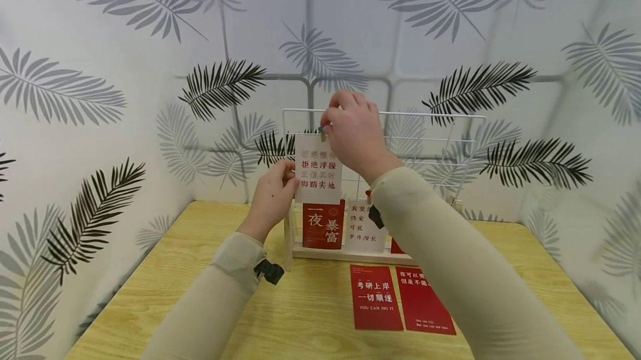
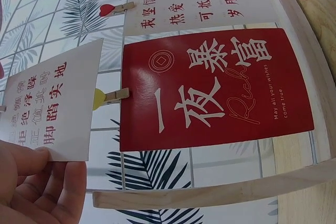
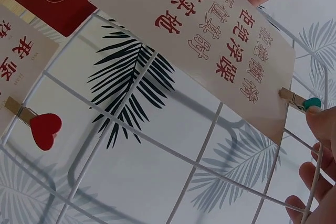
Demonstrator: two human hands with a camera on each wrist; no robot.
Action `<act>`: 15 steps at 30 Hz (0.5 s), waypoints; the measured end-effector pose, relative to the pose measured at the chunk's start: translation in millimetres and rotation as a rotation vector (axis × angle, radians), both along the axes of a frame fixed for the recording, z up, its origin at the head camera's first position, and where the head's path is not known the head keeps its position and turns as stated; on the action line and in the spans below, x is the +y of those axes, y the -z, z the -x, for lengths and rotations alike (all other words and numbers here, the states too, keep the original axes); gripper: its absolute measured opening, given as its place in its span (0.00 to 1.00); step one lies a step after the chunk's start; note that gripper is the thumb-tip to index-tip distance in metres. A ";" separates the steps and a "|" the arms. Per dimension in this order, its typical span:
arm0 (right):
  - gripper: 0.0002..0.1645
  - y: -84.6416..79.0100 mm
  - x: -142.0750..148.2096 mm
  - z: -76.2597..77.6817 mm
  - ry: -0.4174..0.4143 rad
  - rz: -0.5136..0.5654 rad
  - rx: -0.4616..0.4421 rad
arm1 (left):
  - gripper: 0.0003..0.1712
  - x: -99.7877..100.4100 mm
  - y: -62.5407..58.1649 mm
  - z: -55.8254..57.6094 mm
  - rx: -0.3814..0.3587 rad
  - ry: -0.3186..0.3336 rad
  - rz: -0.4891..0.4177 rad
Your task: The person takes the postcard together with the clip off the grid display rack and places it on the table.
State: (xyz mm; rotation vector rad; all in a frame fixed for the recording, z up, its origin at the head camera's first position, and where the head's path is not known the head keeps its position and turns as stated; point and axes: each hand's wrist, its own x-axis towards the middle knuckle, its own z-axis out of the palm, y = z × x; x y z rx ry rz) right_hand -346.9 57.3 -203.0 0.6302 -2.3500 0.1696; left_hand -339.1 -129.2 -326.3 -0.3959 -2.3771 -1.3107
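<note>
My left hand [image 1: 272,196] pinches the left edge of a white card [image 1: 318,193] printed with red characters, thumb in front. At the card's top edge, my right hand [image 1: 356,136] pinches a small wooden clothespin [image 3: 293,99] with a teal decoration. In the right wrist view the peg's jaws sit over the card edge by a wire of the white grid rack [image 1: 430,115]. Right below the white card hangs a red card [image 2: 210,103], held by a clothespin with a yellow decoration [image 2: 100,98]. Beside it another white card [image 1: 358,243] hangs from a clothespin with a red heart [image 3: 46,131].
The rack stands on a wooden base [image 1: 325,254] on a yellow wood-grain table [image 1: 280,321]. Two red cards lie in front of it, one to the left [image 1: 376,315], the other partly under the right sleeve. Behind rises a leaf-patterned wall [image 1: 325,26].
</note>
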 end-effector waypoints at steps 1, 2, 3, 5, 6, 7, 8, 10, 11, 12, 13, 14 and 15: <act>0.06 0.1 0.1 -0.1 0.000 0.000 -0.002 | 0.13 -0.2 0.2 0.3 0.002 0.001 0.001; 0.06 0.2 0.3 -0.1 -0.001 0.000 -0.001 | 0.13 -0.5 0.4 0.5 0.004 0.003 0.002; 0.06 0.3 0.4 -0.2 -0.001 -0.001 -0.001 | 0.13 -0.7 0.7 0.8 0.005 0.006 0.003; 0.06 0.8 0.6 -0.3 -0.007 -0.001 0.004 | 0.13 -1.4 1.3 1.3 0.007 0.009 0.003; 0.06 1.1 0.8 -0.4 -0.010 -0.001 0.008 | 0.13 -1.6 1.4 1.2 0.007 0.010 0.000; 0.06 1.4 0.9 -0.6 -0.015 0.000 0.014 | 0.13 -2.0 1.5 1.1 0.006 0.012 -0.004; 0.06 1.8 1.1 -0.5 -0.018 0.000 0.020 | 0.13 -2.3 1.7 0.8 0.004 0.013 -0.005; 0.06 2.8 1.2 -0.2 -0.027 0.005 0.031 | 0.13 -3.0 1.7 0.1 0.002 0.013 -0.007; 0.06 3.4 1.3 0.2 -0.032 0.010 0.037 | 0.13 -3.1 1.5 -0.3 0.002 0.014 -0.008; 0.06 3.7 1.4 0.7 -0.036 0.018 0.045 | 0.13 -3.3 1.3 -0.8 0.002 0.014 -0.007; 0.06 3.9 1.4 1.4 -0.041 0.027 0.056 | 0.14 -3.4 1.2 -0.9 0.003 0.014 -0.003; 0.06 4.2 1.6 1.9 -0.047 0.039 0.065 | 0.14 -3.5 1.1 -1.1 0.005 0.012 0.002; 0.06 4.3 1.8 2.3 -0.054 0.050 0.075 | 0.14 -3.5 0.8 -1.4 0.009 0.012 0.004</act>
